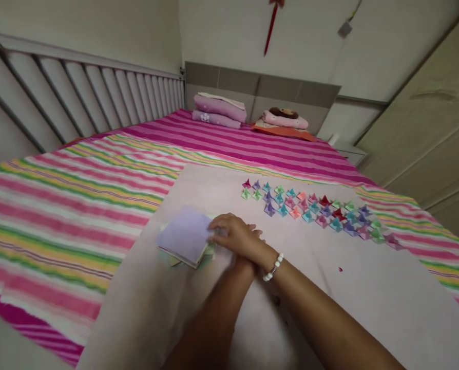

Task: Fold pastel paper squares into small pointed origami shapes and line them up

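A stack of square papers (187,234) with a lilac sheet on top lies on the pale board, and other coloured sheets stick out unevenly beneath it. My right hand (235,236), with a white beaded bracelet (274,267) at its wrist, crosses over my left wrist. Its curved fingers and thumb are at the stack's right edge, with a gap between them. Mostly covered by the right hand, my left hand (257,232) shows only some fingertips, which are apart. I see nothing in them.
Rows of small folded paper shapes (314,208) in several colours stand along the far right of the board (299,318). A small red scrap (340,269) lies nearer. Under the board is a striped bedspread (71,205); folded bedding (218,110) rests by the headboard (235,77).
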`<control>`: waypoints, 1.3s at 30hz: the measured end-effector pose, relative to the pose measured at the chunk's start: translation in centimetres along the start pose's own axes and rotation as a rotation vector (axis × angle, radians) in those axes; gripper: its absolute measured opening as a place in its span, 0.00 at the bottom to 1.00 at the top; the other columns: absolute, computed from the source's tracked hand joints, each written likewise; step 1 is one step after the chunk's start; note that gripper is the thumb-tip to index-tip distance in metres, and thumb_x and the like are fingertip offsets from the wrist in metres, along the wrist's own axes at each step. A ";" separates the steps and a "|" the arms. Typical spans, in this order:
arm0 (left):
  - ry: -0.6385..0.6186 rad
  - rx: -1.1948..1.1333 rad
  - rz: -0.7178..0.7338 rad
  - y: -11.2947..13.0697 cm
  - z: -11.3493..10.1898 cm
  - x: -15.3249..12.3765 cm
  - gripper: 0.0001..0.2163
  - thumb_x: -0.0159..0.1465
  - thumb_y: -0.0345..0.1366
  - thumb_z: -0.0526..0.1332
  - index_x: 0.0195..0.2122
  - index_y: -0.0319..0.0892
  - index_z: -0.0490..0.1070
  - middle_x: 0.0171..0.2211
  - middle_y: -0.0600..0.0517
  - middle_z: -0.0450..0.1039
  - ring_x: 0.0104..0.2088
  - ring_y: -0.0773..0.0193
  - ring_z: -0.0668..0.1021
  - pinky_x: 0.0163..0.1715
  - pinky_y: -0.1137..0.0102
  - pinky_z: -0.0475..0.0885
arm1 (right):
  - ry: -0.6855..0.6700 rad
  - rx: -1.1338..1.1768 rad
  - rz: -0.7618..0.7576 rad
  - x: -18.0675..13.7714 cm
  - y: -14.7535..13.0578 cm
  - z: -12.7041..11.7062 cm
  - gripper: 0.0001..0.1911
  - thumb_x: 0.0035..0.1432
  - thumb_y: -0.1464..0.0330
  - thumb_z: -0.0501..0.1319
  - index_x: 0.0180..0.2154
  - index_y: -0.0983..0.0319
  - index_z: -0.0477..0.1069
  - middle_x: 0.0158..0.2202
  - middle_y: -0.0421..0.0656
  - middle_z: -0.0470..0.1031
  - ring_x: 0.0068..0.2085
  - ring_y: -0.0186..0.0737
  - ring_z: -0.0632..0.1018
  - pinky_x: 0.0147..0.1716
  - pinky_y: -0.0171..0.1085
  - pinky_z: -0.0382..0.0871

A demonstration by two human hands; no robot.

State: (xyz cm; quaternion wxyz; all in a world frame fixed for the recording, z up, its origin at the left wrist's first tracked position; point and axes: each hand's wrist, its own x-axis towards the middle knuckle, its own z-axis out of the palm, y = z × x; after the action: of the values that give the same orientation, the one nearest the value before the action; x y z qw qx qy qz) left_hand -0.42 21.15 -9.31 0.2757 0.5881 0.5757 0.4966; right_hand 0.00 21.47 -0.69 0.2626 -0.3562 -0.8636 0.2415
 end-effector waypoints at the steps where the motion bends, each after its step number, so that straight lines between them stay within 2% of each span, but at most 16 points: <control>1: -0.019 0.018 0.006 -0.1 -0.1 -0.2 0.12 0.60 0.34 0.63 0.45 0.40 0.72 0.52 0.44 0.69 0.53 0.52 0.71 0.54 0.52 0.66 | 0.004 -0.039 0.023 -0.1 -0.3 0.9 0.12 0.49 0.65 0.68 0.38 0.57 0.76 0.42 0.44 0.76 0.46 0.47 0.72 0.45 0.43 0.63; 4: -0.074 0.111 0.076 -0.2 -0.2 -0.9 0.13 0.55 0.28 0.65 0.42 0.39 0.74 0.54 0.42 0.68 0.59 0.48 0.66 0.61 0.52 0.58 | -0.009 -0.148 0.055 -0.4 -0.7 2.8 0.20 0.46 0.62 0.71 0.44 0.53 0.74 0.49 0.45 0.73 0.52 0.55 0.68 0.47 0.47 0.60; 7: -0.096 0.209 0.147 0.1 -0.4 -1.1 0.14 0.56 0.30 0.63 0.45 0.39 0.74 0.55 0.41 0.67 0.59 0.49 0.66 0.61 0.53 0.60 | -0.075 -0.193 0.002 -0.8 -0.5 3.6 0.25 0.44 0.61 0.72 0.46 0.50 0.73 0.51 0.44 0.71 0.54 0.58 0.65 0.49 0.49 0.59; 13: -0.089 0.273 0.129 0.9 -0.5 -0.9 0.13 0.55 0.29 0.64 0.42 0.39 0.74 0.52 0.42 0.70 0.57 0.50 0.69 0.59 0.53 0.63 | -0.039 -0.218 0.038 -1.5 0.0 4.0 0.26 0.43 0.58 0.72 0.47 0.50 0.73 0.52 0.45 0.70 0.55 0.61 0.63 0.49 0.52 0.56; 20: -0.019 0.248 0.181 0.2 0.0 -1.3 0.13 0.56 0.29 0.62 0.43 0.39 0.74 0.52 0.42 0.70 0.57 0.51 0.68 0.59 0.53 0.64 | -0.192 -0.194 -0.031 -0.9 -1.4 3.2 0.29 0.39 0.55 0.73 0.45 0.54 0.72 0.47 0.47 0.72 0.49 0.55 0.67 0.45 0.46 0.59; 24: -0.015 0.227 0.187 0.4 -0.2 -1.4 0.13 0.57 0.29 0.61 0.44 0.37 0.73 0.52 0.40 0.70 0.57 0.51 0.68 0.59 0.52 0.63 | -0.216 -0.186 -0.042 -0.8 -2.4 2.8 0.24 0.43 0.54 0.71 0.40 0.59 0.72 0.40 0.46 0.72 0.43 0.49 0.70 0.41 0.41 0.59; 30: -0.028 0.230 0.156 1.2 -0.5 -1.4 0.12 0.57 0.28 0.60 0.43 0.38 0.73 0.52 0.41 0.70 0.56 0.53 0.68 0.58 0.56 0.64 | -0.252 -0.187 -0.103 -0.4 -2.9 2.8 0.15 0.49 0.61 0.68 0.35 0.63 0.71 0.33 0.42 0.70 0.32 0.38 0.67 0.33 0.35 0.57; 39: -0.055 0.248 0.162 0.8 -0.5 -1.2 0.12 0.57 0.29 0.61 0.43 0.38 0.74 0.51 0.42 0.70 0.56 0.53 0.69 0.58 0.57 0.64 | -0.272 -0.131 -0.058 -0.4 -3.1 2.5 0.08 0.53 0.66 0.63 0.35 0.63 0.73 0.31 0.41 0.72 0.32 0.37 0.68 0.32 0.36 0.56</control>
State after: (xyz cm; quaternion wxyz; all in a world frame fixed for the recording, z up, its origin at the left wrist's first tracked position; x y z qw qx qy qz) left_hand -0.39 19.73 -8.70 0.1757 0.6755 0.5758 0.4259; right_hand -2.80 18.63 -0.80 0.1261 -0.3113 -0.9151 0.2230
